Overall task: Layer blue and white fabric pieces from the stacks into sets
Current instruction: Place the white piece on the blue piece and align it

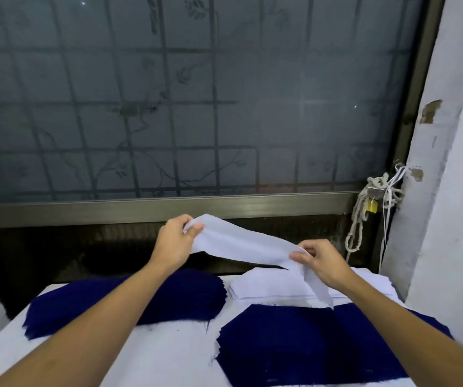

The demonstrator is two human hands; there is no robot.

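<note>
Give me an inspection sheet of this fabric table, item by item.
Surface: table under a white cover.
Job's things: white piece held in the air over the white stack; blue stack at far left; blue pile at near right.
Clutter: loose threads beside the blue pile.
Grippers: left hand pinches the white piece's left end; right hand pinches its right end.
Cables: rope and thin cords knotted at the window frame, beside a yellow padlock.
Surroundings: frosted window with a grille; white wall with chipped paint at right.
</note>
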